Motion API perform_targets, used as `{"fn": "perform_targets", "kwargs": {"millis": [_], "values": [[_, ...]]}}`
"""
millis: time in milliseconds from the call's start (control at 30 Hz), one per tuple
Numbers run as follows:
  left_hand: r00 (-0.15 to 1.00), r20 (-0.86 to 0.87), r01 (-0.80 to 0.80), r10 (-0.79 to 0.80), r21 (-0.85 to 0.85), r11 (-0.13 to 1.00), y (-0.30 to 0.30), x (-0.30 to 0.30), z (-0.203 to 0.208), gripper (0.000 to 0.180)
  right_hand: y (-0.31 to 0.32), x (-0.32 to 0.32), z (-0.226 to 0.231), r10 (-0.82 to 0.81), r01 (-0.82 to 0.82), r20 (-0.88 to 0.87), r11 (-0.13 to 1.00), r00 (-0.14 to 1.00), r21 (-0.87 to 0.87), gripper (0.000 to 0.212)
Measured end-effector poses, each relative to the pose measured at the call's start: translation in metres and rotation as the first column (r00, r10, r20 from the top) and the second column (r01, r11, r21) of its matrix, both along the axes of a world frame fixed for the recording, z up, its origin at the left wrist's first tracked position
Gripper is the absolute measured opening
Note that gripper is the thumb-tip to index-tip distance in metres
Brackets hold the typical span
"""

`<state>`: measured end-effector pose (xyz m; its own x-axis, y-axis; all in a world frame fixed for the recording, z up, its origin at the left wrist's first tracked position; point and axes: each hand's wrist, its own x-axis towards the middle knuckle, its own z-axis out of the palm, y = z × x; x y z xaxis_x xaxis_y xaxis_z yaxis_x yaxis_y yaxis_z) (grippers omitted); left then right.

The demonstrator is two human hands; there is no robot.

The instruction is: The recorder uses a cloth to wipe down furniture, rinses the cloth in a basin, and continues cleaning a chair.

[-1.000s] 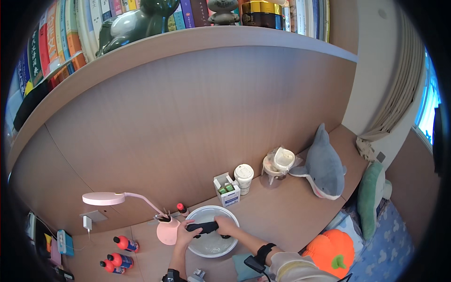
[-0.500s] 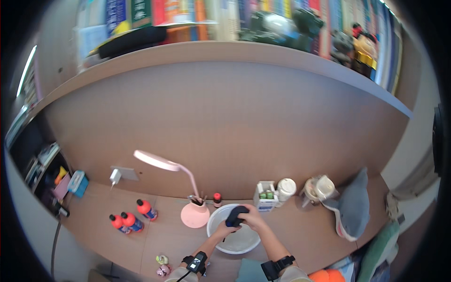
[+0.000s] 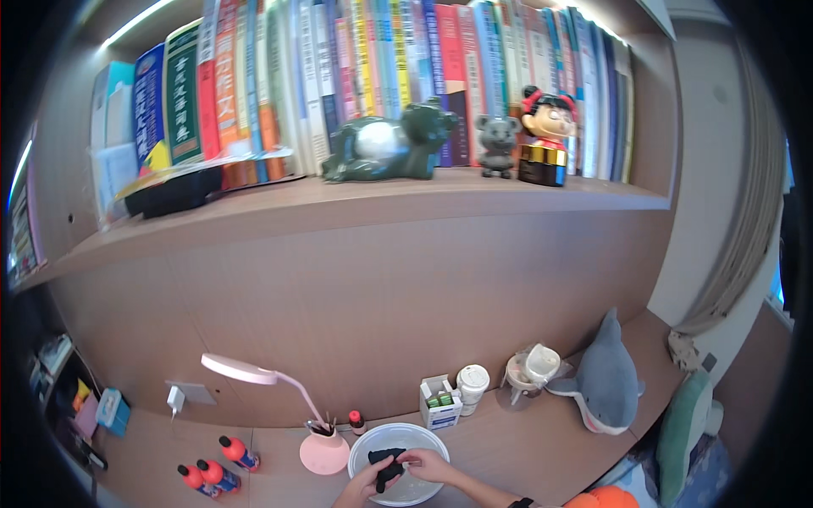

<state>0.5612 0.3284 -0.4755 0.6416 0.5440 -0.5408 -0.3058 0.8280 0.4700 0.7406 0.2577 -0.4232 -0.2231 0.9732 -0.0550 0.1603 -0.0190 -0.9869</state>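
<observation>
Over a white round basin (image 3: 360, 440) on the desk I hold a small black cloth (image 3: 388, 472), perhaps a sock, though its exact kind is hard to make out. My left hand (image 3: 366, 483) is closed around its left side, and part of it hangs down below the fingers. From the right, my right hand (image 3: 428, 465) pinches the cloth's edge with its fingertips. The basin's inside is pale, and its contents do not show clearly.
Left of the basin stand a pink desk lamp (image 3: 323, 455), a small red-capped bottle (image 3: 356, 422) and several red-topped bottles (image 3: 240, 454). Behind right are a white box (image 3: 440, 413), a white tub (image 3: 472, 385) and a plush shark (image 3: 606, 383). A bookshelf (image 3: 381, 203) overhangs the desk.
The view has tilted up, so the hands and basin sit lower in the picture. The black cloth was bunched between both hands; now it hangs looser, with my right hand at its edge.
</observation>
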Motion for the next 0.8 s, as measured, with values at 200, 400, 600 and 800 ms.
{"fn": "perform_targets", "kwargs": {"millis": [200,400,600,800], "values": [[0.934,-0.127,0.350,-0.333,0.139,0.926,0.012,-0.003,0.023,0.034,-0.006,0.000,0.024,-0.177,-0.186,0.621,0.860,0.764,0.474,0.084],[0.674,-0.400,0.725,-0.621,0.197,0.660,0.005,0.011,0.051,0.027,0.020,0.004,-0.011,-0.035,-0.296,0.607,0.850,0.794,0.436,0.067],[0.570,-0.620,0.780,-0.539,0.203,0.591,0.020,0.018,0.029,0.029,0.027,0.005,-0.001,0.016,-0.367,0.789,0.891,0.615,0.268,0.038],[0.293,-0.942,0.950,-0.166,0.266,0.165,0.016,0.027,0.020,0.039,0.028,-0.006,0.001,0.110,-0.339,0.891,0.940,0.441,0.051,0.028]]}}
